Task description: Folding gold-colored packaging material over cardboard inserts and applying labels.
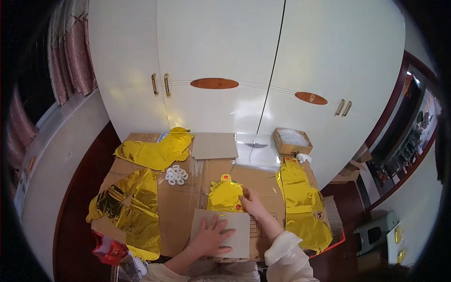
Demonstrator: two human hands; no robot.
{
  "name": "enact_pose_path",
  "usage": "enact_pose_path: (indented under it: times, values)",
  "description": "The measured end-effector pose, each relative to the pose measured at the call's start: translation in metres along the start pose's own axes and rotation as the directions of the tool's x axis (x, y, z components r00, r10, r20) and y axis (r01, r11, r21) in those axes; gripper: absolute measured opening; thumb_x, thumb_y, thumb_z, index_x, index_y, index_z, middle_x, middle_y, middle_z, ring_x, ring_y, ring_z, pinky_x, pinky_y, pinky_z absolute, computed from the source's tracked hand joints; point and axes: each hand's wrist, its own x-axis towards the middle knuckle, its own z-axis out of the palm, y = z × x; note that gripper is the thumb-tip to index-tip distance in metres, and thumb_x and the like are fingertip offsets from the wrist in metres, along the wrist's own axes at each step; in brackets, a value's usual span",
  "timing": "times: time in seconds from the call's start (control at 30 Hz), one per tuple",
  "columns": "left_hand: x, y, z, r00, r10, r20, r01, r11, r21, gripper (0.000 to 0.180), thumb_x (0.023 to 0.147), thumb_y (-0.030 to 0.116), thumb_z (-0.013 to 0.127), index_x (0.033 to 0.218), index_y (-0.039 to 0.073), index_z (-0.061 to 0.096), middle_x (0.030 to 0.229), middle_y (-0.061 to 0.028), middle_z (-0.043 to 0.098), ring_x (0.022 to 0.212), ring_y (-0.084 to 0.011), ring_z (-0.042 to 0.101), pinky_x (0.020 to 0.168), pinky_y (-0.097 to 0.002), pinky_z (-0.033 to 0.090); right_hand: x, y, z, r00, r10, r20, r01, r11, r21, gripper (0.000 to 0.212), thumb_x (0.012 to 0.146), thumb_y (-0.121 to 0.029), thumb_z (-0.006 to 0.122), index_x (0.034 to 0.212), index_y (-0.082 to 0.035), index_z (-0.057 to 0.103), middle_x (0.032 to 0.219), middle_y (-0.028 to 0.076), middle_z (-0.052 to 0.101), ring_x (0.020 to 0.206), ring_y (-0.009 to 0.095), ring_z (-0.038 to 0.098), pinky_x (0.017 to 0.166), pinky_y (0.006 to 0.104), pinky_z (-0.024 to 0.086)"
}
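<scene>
My left hand lies flat with fingers spread on a grey cardboard sheet at the table's near edge. Just beyond it is a flat gold foil balloon, crown-shaped with red spots; the sheet covers its lower edge. My right hand has its fingers closed on the balloon's right edge. Flat gold foil balloons lie in overlapping stacks: one stack at the right, another at the left, and a further gold balloon at the far left.
White rings sit in a pile left of centre. Behind are another grey cardboard sheet, clear plastic bags and a small box of white material. Brown cardboard covers the table. White cabinets stand behind; a grey stool is at right.
</scene>
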Motion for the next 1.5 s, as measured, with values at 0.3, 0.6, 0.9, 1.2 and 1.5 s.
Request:
enact_pose_path:
  times: [0.3,0.6,0.9,1.2,1.5]
  values:
    - [-0.003,-0.002,0.005,0.994,0.005,-0.105,-0.009,0.999,-0.045,0.071,0.077,0.065,0.063,0.138,0.029,0.053,0.143,-0.0144,0.039,0.138,-0.0467,0.027,0.097,-0.0791,0.024,0.019,-0.048,-0.005,0.954,0.288,0.085,-0.298,0.944,0.139,0.054,0.084,-0.013,0.072,0.131,0.0,0.048,0.113,0.013,0.06,0.091,0.019,0.058,0.076,0.0327,0.05]
    - [-0.003,-0.002,0.002,0.995,0.002,-0.102,-0.004,1.0,-0.019,0.07,0.079,0.067,0.059,0.138,0.03,0.052,0.143,-0.0144,0.041,0.138,-0.0455,0.028,0.098,-0.0779,0.024,0.001,-0.055,-0.008,0.959,0.116,0.259,-0.121,0.993,0.005,0.026,0.092,-0.018,0.067,0.109,0.001,0.065,0.083,0.002,0.067,0.073,0.011,0.059,0.067,0.0302,0.05]
    - [-0.003,-0.002,0.011,0.99,0.005,-0.143,-0.017,0.997,-0.08,0.069,0.079,0.066,0.061,0.136,0.027,0.055,0.141,-0.0156,0.043,0.135,-0.0455,0.033,0.101,-0.0762,0.021,-0.08,-0.06,-0.003,0.961,-0.179,0.209,0.213,0.965,-0.154,0.018,0.098,-0.015,0.058,0.107,-0.001,0.065,0.086,0.002,0.066,0.077,0.01,0.06,0.071,0.0256,0.049]
    - [0.001,-0.014,0.036,0.989,0.021,-0.148,-0.053,0.975,-0.215,0.078,0.082,0.067,0.056,0.141,0.017,0.046,0.147,-0.0142,0.041,0.14,-0.038,0.031,0.111,-0.0671,0.016,-0.113,-0.043,0.01,0.899,-0.386,0.204,0.429,0.871,-0.241,0.024,0.085,0.003,0.056,0.106,-0.005,0.063,0.111,0.013,0.07,0.103,0.03,0.069,0.086,0.0362,0.056]
    - [-0.004,-0.006,0.019,0.999,-0.042,0.013,0.043,0.995,-0.085,0.081,0.085,0.071,0.047,0.146,0.018,0.04,0.152,-0.0112,0.038,0.143,-0.0356,0.03,0.112,-0.0705,0.007,-0.12,-0.048,0.007,0.875,-0.419,0.243,0.484,0.78,-0.397,0.023,0.077,-0.002,0.06,0.1,-0.006,0.063,0.105,0.01,0.072,0.1,0.029,0.069,0.086,0.0396,0.056]
